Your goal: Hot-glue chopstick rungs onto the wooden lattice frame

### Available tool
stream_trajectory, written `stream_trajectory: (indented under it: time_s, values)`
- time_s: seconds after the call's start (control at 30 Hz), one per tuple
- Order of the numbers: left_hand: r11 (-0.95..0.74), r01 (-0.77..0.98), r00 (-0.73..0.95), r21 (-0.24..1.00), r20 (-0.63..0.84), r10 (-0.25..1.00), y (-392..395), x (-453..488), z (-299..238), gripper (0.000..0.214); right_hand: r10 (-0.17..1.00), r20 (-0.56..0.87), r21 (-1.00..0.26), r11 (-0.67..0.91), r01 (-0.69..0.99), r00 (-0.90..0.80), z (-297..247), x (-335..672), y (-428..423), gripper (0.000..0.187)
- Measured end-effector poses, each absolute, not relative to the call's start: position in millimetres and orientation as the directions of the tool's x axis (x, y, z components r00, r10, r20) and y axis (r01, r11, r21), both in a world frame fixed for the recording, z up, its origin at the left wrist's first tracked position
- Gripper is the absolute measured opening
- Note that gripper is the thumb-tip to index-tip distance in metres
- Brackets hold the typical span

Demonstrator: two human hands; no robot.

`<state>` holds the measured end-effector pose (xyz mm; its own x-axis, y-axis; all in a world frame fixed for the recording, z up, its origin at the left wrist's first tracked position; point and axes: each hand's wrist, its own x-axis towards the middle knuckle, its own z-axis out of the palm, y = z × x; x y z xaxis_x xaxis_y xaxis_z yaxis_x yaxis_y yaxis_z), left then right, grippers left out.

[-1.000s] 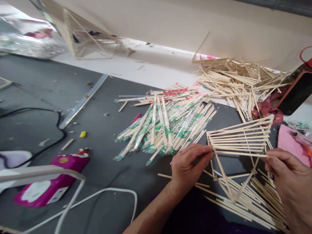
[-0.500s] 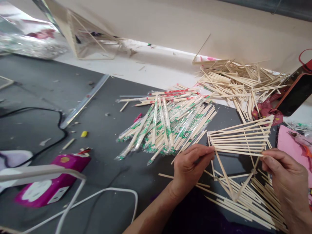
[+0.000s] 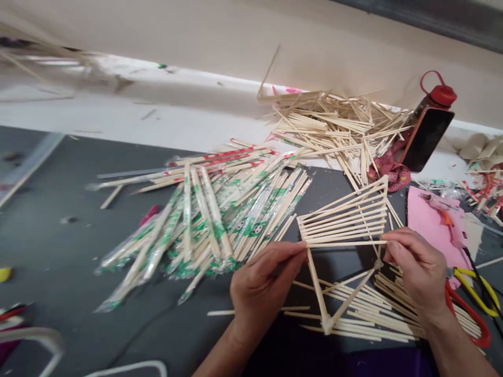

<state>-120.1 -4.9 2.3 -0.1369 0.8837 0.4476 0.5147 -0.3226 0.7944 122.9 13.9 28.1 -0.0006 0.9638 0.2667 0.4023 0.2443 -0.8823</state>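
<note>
A frame built of wooden chopsticks [image 3: 346, 218] stands in front of me, with a row of sticks laid side by side across its upper face. Along the near edge of that row lies one chopstick [image 3: 346, 243]. My left hand [image 3: 267, 277] pinches its left end at the frame's corner. At the other end, my right hand [image 3: 418, 269] grips the same stick between thumb and fingers. Loose chopsticks [image 3: 365, 324] lie on the table beneath and in front of the frame. Left of it is a heap of chopsticks in clear wrappers [image 3: 220, 214] with green and red print.
Behind the frame is a large pile of bare chopsticks [image 3: 338, 123]. A phone [image 3: 427, 139] leans against a red-capped bottle [image 3: 442, 94]. At right lie a pink sheet [image 3: 424, 228], yellow-handled pliers [image 3: 477, 293] and a red handle [image 3: 481, 332]. A white cable [image 3: 47, 335] crosses the lower left.
The view has swung to the right, bringing the bottle, the pliers and the red handle into sight. Both hands still hold the chopstick at the frame's near edge.
</note>
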Motion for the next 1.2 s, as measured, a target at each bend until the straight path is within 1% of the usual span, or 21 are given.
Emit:
stream_trajectory:
  time_s: [0.07, 0.17, 0.3, 0.47, 0.83, 1.07, 1.2]
  values:
    - [-0.319, 0.536, -0.128, 0.781, 0.449, 0.884, -4.4, -120.9, 1.4, 0.009, 0.959, 0.285, -0.882, 0.261, 0.391, 0.001, 29.9, 121.4, 13.9, 0.021]
    - [-0.325, 0.564, -0.112, 0.759, 0.461, 0.880, -4.4, -121.5, 3.6, 0.010, 0.957, 0.287, -0.882, 0.251, 0.399, 0.031, 31.3, 120.1, 14.3, 0.018]
    - [-0.337, 0.585, -0.096, 0.738, 0.475, 0.875, -4.1, -121.8, 7.5, 0.008, 0.971, 0.214, -0.907, 0.158, 0.390, 0.104, 28.3, 118.8, 13.5, 0.011]
    - [-0.350, 0.638, -0.063, 0.686, 0.499, 0.864, -3.3, -122.7, 7.4, 0.007, 0.973, 0.174, -0.926, 0.110, 0.360, 0.150, 20.8, 116.3, 12.1, 0.010]
    - [-0.465, 0.686, 0.045, 0.560, 0.605, 0.795, 0.8, -127.8, 7.1, 0.009, 0.958, 0.235, -0.895, 0.147, 0.422, 0.164, 9.7, 114.0, 13.4, 0.009]
    - [-0.473, 0.664, 0.046, 0.579, 0.600, 0.799, 1.8, -128.1, 9.2, 0.011, 0.954, 0.249, -0.920, 0.178, 0.350, 0.167, 12.1, 112.2, 11.5, 0.007]
    - [-0.478, 0.673, 0.060, 0.564, 0.603, 0.795, 1.9, -128.3, 10.0, 0.009, 0.961, 0.187, -0.948, 0.123, 0.295, 0.202, 13.4, 108.9, 10.9, 0.006]
